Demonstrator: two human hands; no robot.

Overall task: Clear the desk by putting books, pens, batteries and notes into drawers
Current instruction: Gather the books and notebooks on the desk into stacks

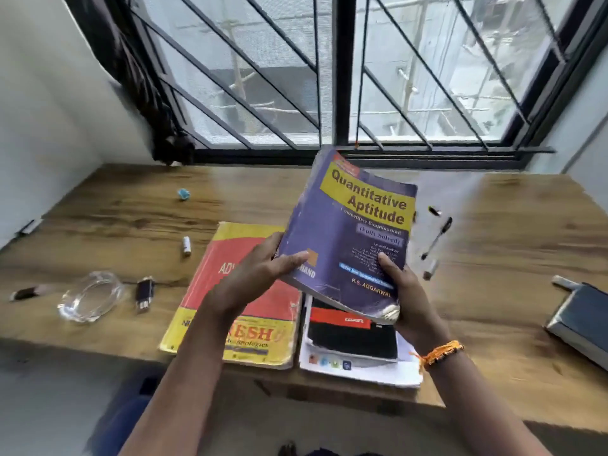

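Observation:
A thick purple book point(355, 225) titled "Quantitative Aptitude" is lifted and tilted above the wooden desk point(493, 307). My left hand point(260, 274) grips its lower left edge. My right hand point(408, 297) holds its bottom right corner from below, thumb on the cover. Flat on the desk under my left arm lies a red and yellow book point(204, 311). Below the raised book sits a black and red book point(352, 334) on a pile of white papers point(362, 373). A black pen point(437, 238) lies to the right. One battery point(186, 245) rests to the left, another point(430, 269) near the pen.
A glass ashtray point(90, 297), a USB stick point(144, 292) and a small dark object point(28, 292) lie at the left. A blue-white crumpled scrap point(183, 193) sits farther back. A dark notebook point(582, 320) rests at the right edge. A barred window point(342, 77) stands behind the desk.

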